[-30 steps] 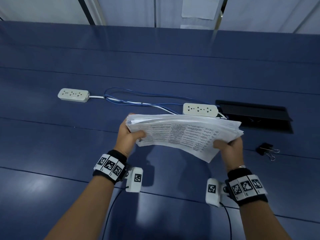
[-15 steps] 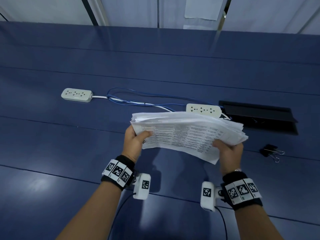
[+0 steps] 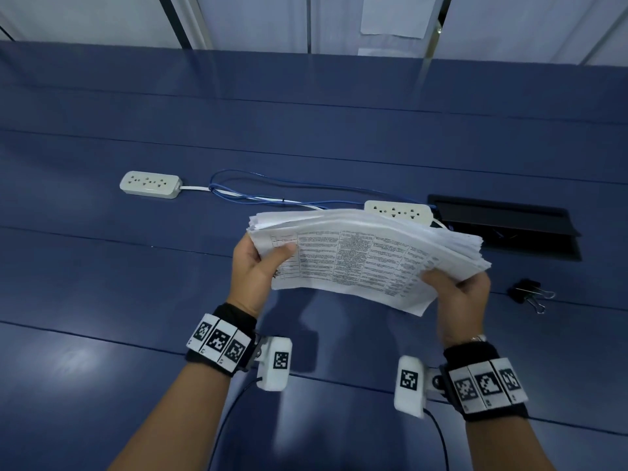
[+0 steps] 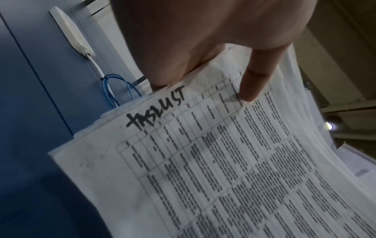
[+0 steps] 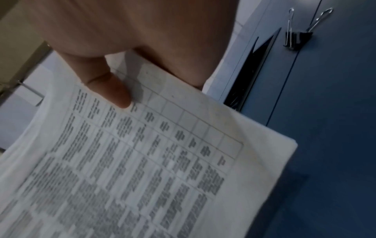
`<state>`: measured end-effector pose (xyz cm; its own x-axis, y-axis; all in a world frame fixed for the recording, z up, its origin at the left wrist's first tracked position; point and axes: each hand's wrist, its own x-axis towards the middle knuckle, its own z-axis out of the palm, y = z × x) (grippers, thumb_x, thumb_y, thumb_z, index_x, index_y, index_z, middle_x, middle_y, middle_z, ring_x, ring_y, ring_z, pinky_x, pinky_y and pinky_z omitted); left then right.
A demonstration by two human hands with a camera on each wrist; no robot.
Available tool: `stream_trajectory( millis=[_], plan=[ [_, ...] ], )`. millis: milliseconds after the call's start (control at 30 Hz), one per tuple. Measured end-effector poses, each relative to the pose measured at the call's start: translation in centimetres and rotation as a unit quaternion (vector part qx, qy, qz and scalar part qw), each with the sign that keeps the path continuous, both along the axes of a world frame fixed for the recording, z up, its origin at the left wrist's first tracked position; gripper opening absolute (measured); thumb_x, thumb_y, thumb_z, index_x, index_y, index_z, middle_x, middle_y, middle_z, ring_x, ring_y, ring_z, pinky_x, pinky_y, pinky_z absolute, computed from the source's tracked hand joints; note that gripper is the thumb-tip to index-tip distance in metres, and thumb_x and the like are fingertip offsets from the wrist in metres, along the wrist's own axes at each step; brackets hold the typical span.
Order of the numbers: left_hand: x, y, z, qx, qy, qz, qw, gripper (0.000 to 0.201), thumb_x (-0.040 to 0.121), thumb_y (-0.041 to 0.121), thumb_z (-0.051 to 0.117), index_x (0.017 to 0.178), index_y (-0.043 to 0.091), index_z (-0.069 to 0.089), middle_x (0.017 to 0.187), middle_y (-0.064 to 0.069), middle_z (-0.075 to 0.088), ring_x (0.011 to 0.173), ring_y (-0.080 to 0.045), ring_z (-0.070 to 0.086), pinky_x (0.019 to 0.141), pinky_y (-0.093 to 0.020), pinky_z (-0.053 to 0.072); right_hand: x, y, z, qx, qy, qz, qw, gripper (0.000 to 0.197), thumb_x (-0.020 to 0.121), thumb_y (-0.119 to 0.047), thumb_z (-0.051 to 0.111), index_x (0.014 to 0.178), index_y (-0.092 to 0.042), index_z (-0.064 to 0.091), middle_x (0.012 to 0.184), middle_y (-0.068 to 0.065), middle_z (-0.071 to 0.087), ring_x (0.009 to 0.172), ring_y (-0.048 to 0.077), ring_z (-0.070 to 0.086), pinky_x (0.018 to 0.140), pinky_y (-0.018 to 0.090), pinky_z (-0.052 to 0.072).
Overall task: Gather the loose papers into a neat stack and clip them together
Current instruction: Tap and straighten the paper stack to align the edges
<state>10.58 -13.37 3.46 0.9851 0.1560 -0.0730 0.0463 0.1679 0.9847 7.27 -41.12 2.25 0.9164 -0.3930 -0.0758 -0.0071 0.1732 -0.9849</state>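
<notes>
A thick stack of white printed papers [image 3: 360,253] hangs in the air above the blue table [image 3: 102,266], bowed and with its sheet edges uneven. My left hand [image 3: 258,263] grips the stack's left end, thumb on the top sheet. My right hand [image 3: 455,290] grips the right end from below and in front. The top sheet [image 4: 203,161] carries a table of text and a handwritten black heading; my left thumb [image 4: 254,83] presses on it. In the right wrist view my right thumb [image 5: 114,90] lies on the same papers [image 5: 142,161]. A black binder clip [image 3: 528,294] [image 5: 295,37] lies on the table right of my right hand.
Two white power strips [image 3: 149,184] [image 3: 397,210] lie on the table behind the papers, joined by blue and white cables [image 3: 272,195]. An open black cable hatch [image 3: 509,222] is sunk into the table at the right. White wall panels stand beyond the far edge.
Both hands have moved slightly right and forward with the stack and hold it as before. The binder clip has not moved.
</notes>
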Motion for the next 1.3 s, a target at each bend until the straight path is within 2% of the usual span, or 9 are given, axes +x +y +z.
stream_trajectory(
  millis=[100,233,467,567,667,800,1000,1133,1300],
  plan=[
    [0.0,0.6,-0.5,0.014,-0.002,-0.017,1.0,0.033,0.078,-0.016,0.065,0.098,0.009,0.057,0.082,0.006,0.068,0.08,-0.01,0.067,0.073,-0.021,0.054,-0.2,-0.3,-0.3,-0.023,0.01,0.04,0.999,0.045,0.067,0.022,0.059,0.098,-0.01,0.062,0.079,-0.015,0.071,0.077,0.006,0.065,0.068,0.023,0.052],
    [0.0,-0.3,-0.7,0.02,0.021,-0.015,0.999,0.032,0.083,-0.019,0.061,0.104,0.005,0.063,0.089,0.005,0.078,0.086,-0.012,0.074,0.076,-0.023,0.056,0.4,0.3,-0.8,-0.012,0.053,0.04,0.998,0.04,0.079,0.024,0.06,0.09,-0.014,0.067,0.074,-0.016,0.076,0.074,0.001,0.071,0.066,0.024,0.055],
    [0.0,0.0,-0.7,-0.003,-0.006,-0.023,1.0,0.042,0.071,-0.009,0.069,0.11,0.006,0.06,0.097,0.0,0.075,0.092,-0.016,0.071,0.081,-0.029,0.057,-0.3,-0.4,-1.0,-0.018,0.026,0.028,0.999,0.046,0.076,0.024,0.062,0.116,0.003,0.06,0.09,-0.01,0.075,0.088,0.009,0.071,0.074,0.029,0.057],
    [0.3,0.5,-2.7,-0.001,0.053,-0.029,0.998,0.051,0.062,-0.007,0.066,0.112,-0.012,0.057,0.092,-0.007,0.072,0.081,-0.014,0.072,0.073,-0.031,0.055,-0.1,-0.8,-2.6,-0.013,0.067,0.04,0.997,0.05,0.063,0.014,0.06,0.113,0.01,0.059,0.09,0.003,0.072,0.081,0.009,0.071,0.075,0.035,0.053],
    [0.5,0.5,-3.1,0.009,0.076,-0.036,0.996,0.053,0.061,-0.008,0.065,0.112,-0.02,0.057,0.085,-0.002,0.075,0.078,-0.014,0.072,0.07,-0.026,0.056,0.6,-1.4,-2.6,-0.007,0.084,0.036,0.996,0.038,0.071,0.029,0.052,0.099,0.006,0.063,0.074,-0.008,0.073,0.07,0.005,0.069,0.063,0.024,0.053],
    [0.0,0.2,-2.5,0.019,0.067,-0.044,0.997,0.041,0.069,-0.008,0.072,0.109,-0.008,0.065,0.091,0.0,0.079,0.087,-0.018,0.074,0.077,-0.029,0.056,0.6,-1.7,-2.2,-0.019,0.084,0.049,0.995,0.041,0.076,0.029,0.053,0.105,0.003,0.063,0.075,-0.012,0.075,0.073,0.006,0.07,0.067,0.028,0.053],
    [-0.6,-1.2,-1.0,-0.005,0.018,0.012,1.0,0.036,0.084,-0.012,0.067,0.119,-0.003,0.061,0.11,-0.009,0.074,0.103,-0.022,0.072,0.084,-0.03,0.058,0.0,0.4,0.2,0.001,0.0,0.002,1.0,0.046,0.085,0.011,0.067,0.127,-0.001,0.056,0.113,0.007,0.071,0.105,0.019,0.07,0.085,0.032,0.059],
    [-0.7,-0.2,-2.3,-0.011,0.049,0.007,0.999,0.05,0.073,-0.013,0.075,0.119,-0.014,0.057,0.11,-0.021,0.071,0.092,-0.022,0.073,0.074,-0.029,0.057,-0.4,-0.1,-0.8,-0.028,0.053,0.016,0.998,0.044,0.079,0.027,0.056,0.105,-0.007,0.064,0.092,-0.001,0.075,0.086,0.009,0.071,0.074,0.03,0.058],
    [-0.9,-0.2,-3.2,0.014,0.085,-0.029,0.996,0.037,0.064,-0.004,0.07,0.098,0.01,0.072,0.091,0.001,0.079,0.087,-0.017,0.074,0.077,-0.031,0.056,-0.5,0.0,-2.4,-0.013,0.113,0.019,0.993,0.041,0.077,0.028,0.055,0.097,-0.006,0.066,0.079,-0.007,0.073,0.071,-0.001,0.07,0.07,0.028,0.052]
  ],
)
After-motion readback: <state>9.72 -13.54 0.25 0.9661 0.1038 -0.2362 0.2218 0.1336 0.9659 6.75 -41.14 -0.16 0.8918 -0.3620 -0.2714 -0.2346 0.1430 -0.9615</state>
